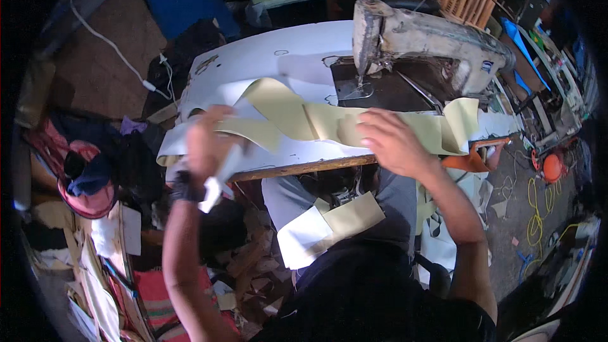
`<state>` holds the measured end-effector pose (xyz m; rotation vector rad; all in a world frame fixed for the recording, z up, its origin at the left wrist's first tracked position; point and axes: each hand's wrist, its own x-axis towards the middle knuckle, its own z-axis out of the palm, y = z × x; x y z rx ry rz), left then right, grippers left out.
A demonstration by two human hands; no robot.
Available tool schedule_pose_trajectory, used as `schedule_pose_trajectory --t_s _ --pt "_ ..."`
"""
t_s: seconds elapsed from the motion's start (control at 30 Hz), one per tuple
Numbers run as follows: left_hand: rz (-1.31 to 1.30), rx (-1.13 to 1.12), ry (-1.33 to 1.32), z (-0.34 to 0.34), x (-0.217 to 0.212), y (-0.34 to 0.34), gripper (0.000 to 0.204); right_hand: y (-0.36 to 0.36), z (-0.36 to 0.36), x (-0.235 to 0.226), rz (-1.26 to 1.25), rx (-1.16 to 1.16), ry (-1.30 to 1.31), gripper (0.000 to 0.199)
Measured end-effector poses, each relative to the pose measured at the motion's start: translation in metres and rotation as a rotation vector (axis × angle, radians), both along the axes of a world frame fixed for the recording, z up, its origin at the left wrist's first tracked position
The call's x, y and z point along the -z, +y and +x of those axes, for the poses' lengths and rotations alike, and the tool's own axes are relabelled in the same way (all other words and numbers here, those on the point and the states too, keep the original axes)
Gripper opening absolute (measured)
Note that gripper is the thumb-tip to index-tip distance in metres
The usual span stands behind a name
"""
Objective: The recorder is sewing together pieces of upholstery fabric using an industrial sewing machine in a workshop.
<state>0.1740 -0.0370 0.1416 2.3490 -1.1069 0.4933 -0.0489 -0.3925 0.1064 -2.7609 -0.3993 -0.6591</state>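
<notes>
White desk [253,57] lay beneath left hand [208,142] and right hand [394,142]. Worn sewing machine [437,38] stood beyond the right. Long pale-yellow strip [328,125] ran between the 2 hands and past the right, end curled up. White-and-yellow material [354,216] lay nearer, below the hands. Right: fingers extended, loosely spread over the strip. Left: blurred; couldn't tell opening or hold.

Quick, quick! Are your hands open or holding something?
Left hand: too blurred to tell if it's open or closed.
Right hand: open, over the pale yellow strip.
</notes>
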Motion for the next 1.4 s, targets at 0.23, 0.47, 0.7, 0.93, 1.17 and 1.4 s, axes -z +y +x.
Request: schedule_pose_trajectory --t_s 0.23,0.47,0.7,0.93,1.17,1.4 --pt "0.241 0.306 0.159 -0.016 0.047 -0.098 0.039 0.015 0.033 0.036 -0.088 -0.057 0.176 0.067" --pt "0.626 0.046 -0.250 0.073 0.058 -0.014 0.036 0.089 0.072 0.052 -0.032 -0.035 0.104 0.085" --pt "0.654 -0.230 -0.251 0.078 -0.033 0.067 0.045 0.174 0.125 0.033 0.214 -0.175 0.299 0.080" --pt "0.353 -0.287 -0.348 0.050 -0.096 0.065 0.041 0.210 0.153 0.057 0.054 -0.103 0.240 0.090" --pt "0.460 0.098 -0.333 0.046 -0.003 -0.009 0.033 0.240 0.206 0.104 0.496 -0.359 0.156 0.064" --pt "0.257 0.033 0.113 0.081 0.051 -0.010 0.024 0.165 0.097 0.100 0.114 -0.122 -0.141 0.071"
